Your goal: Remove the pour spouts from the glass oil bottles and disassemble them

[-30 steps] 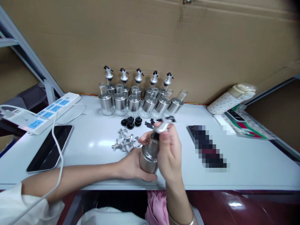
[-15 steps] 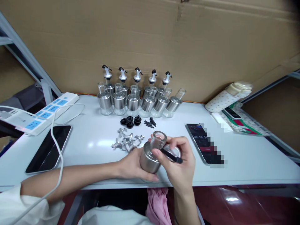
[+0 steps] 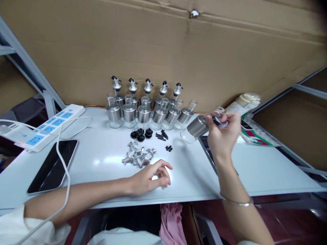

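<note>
My right hand [image 3: 224, 132] grips a glass bottle with a steel sleeve [image 3: 198, 126] near its neck, tilted and raised at the right of the bottle rows; a small dark part shows between the fingers. My left hand [image 3: 153, 177] rests on the table with curved fingers apart, holding nothing. Beyond it lie silvery spout pieces [image 3: 139, 154], black round stoppers [image 3: 140, 133], black slim pieces [image 3: 161, 135] and tiny black bits [image 3: 169, 148]. Several open bottles [image 3: 144, 114] stand in a front row. Behind them, several bottles carry silver pourers with black tips [image 3: 148, 86].
A power strip [image 3: 55, 126] and a dark tablet [image 3: 55, 166] lie at the left, with a white cable across my left arm. At the right are a phone [image 3: 208, 149], partly hidden, a dotted tumbler [image 3: 237, 105] and a patterned pouch [image 3: 258, 136]. Cardboard [image 3: 153, 41] stands behind.
My right hand has carried the bottle off to the right and up, tilting it. My left hand has let go of it and stays near the front edge. The tiny black bits have come into view.
</note>
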Tool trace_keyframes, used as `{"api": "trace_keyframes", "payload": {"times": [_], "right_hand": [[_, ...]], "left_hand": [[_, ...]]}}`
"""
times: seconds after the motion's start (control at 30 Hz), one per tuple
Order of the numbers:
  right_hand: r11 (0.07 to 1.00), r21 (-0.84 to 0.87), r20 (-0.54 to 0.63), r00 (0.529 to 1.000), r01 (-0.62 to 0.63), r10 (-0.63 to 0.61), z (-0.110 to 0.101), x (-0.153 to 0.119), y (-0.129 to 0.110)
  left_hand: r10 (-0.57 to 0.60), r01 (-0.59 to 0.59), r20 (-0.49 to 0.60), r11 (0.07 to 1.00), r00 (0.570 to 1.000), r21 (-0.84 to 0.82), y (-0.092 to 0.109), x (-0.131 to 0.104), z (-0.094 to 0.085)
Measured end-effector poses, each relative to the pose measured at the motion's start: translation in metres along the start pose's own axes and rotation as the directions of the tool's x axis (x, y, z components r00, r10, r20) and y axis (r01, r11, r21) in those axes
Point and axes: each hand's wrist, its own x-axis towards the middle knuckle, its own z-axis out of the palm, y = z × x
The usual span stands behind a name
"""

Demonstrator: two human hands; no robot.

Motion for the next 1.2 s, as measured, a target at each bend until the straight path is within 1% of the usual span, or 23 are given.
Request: {"api": "trace_keyframes", "payload": {"times": [0.1, 0.2, 0.3, 0.43, 0.63, 0.9, 1.07, 1.13, 1.2], "right_hand": [[0.99, -0.139, 0.042, 0.999, 0.027, -0.021, 0.008, 0.007, 0.025], [0.977, -0.207, 0.05, 0.997, 0.06, -0.051, 0.017, 0.009, 0.04], [0.972, -0.213, 0.075, 0.994, 0.096, -0.082, 0.027, 0.013, 0.049], [0.973, -0.203, 0.117, 0.99, 0.108, -0.085, 0.043, 0.022, 0.06], [0.971, -0.209, 0.123, 0.989, 0.112, -0.088, 0.061, 0.031, 0.078], [0.978, -0.177, 0.104, 0.991, 0.106, -0.089, 0.075, 0.034, 0.082], [0.988, -0.124, 0.111, 0.991, 0.092, -0.078, 0.074, 0.031, 0.088], [0.986, -0.094, 0.052, 0.99, 0.135, -0.131, 0.072, 0.027, 0.083], [0.979, -0.074, -0.057, 0.979, 0.191, -0.195, 0.069, 0.02, 0.071]], "left_hand": [[0.0, -0.001, 0.017, 0.998, 1.0, 0.07, 0.001, -0.001, 0.001], [0.002, -0.005, 0.03, 0.996, 1.0, 0.091, 0.0, 0.0, 0.002], [-0.003, 0.0, 0.03, 0.996, 1.0, 0.087, 0.0, 0.0, 0.001], [-0.01, 0.007, 0.032, 0.995, 0.999, 0.102, 0.001, 0.0, 0.001], [0.001, -0.005, 0.038, 0.995, 0.999, 0.096, 0.001, 0.0, 0.0], [0.024, -0.029, 0.044, 0.994, 0.999, 0.106, 0.0, 0.001, 0.0], [0.022, -0.026, 0.042, 0.995, 0.999, 0.097, 0.001, 0.001, 0.0], [0.014, -0.017, 0.035, 0.997, 0.999, 0.081, 0.0, 0.001, 0.0], [0.004, -0.006, 0.024, 0.998, 1.0, 0.062, 0.0, 0.002, 0.0]]}}
